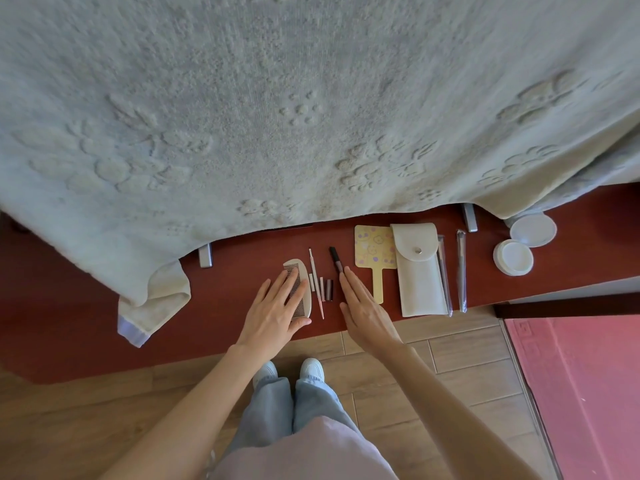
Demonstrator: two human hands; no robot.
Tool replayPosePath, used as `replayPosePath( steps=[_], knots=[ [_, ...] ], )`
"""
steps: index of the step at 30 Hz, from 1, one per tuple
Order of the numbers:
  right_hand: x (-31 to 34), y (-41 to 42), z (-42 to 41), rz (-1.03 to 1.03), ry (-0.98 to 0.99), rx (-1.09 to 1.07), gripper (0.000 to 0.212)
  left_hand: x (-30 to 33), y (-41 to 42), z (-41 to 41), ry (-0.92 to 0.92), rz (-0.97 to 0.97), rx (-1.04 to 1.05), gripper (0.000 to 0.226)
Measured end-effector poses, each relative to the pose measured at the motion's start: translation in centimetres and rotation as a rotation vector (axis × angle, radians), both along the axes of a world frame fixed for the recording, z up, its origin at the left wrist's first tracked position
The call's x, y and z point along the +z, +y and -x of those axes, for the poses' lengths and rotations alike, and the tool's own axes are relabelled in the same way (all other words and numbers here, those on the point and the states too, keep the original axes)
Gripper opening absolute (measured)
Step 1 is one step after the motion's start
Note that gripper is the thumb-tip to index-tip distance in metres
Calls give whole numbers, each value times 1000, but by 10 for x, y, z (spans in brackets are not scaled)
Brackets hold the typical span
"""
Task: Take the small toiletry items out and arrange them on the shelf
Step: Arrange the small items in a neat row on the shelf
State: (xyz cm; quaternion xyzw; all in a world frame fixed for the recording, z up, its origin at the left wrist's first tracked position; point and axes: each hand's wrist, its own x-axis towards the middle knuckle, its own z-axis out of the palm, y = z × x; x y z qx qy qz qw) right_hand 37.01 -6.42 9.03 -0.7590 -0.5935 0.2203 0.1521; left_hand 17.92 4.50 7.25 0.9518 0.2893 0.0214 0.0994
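Left hand: the left hand (277,306) is lying flat with its fingers straight and slightly spread, the fingertips resting on the cream half-moon comb with dark teeth (299,287).
Right hand: the right hand (363,306) is standing on its edge with the fingers straight and pressed together, holding nothing, its fingertips reaching the lower end of the slim black-capped makeup pen (336,260).
Shelf: the dark red wooden shelf (225,299) is carrying every item in one row, running from 9 o'clock to 3 o'clock across the view.
Between the hands: a thin pink stick (316,282) is lying at 3 o'clock of the comb, with three short tubes (322,288) just beside it, side by side, white, pink and dark.
Mirror: a yellow rectangular hand mirror with a flower pattern (374,251) is lying at 3 o'clock of the right hand, handle pointing to 6 o'clock.
Pouch: a white snap-button pouch (419,271) is overlapping the mirror's right edge.
Brushes: two makeup brushes in clear sleeves (452,271) are lying at 3 o'clock of the pouch.
Jars: two round white jars (514,256) are sitting touching each other near the shelf's 3 o'clock end.
Towel: a large pale embossed towel (277,116) is hanging at 12 o'clock, covering the shelf's back.
Floor: wood-look tiles (467,358) and a pink mat (588,375) are showing at 5 o'clock.
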Motion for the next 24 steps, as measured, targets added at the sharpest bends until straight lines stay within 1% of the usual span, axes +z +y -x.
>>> replayPosePath(
  steps=[7, 10, 12, 15, 18, 20, 24],
  knots=[
    [0, 1, 20, -19, 22, -7, 53, 1, -4, -5, -1, -1, -16, 72],
    [0, 3, 22, -8, 74, -37, 54, -1, -4, -5, 9, -1, -17, 72],
    [1, 1, 19, -31, 69, -67, 53, -1, -3, -6, 15, 2, -26, 72],
    [-1, -4, 7, -76, -20, -142, 49, 3, -2, -10, -1, 7, -87, 67],
    [-3, -7, -7, -44, -138, -176, 48, 5, -4, -16, -12, -2, -236, 58],
    [-6, -8, -15, -10, -200, -165, 47, 3, -6, -19, 14, -5, -310, 53],
    [-8, -3, -24, 49, -250, -140, 57, -1, -5, -22, 66, 2, -310, 55]
  ],
)
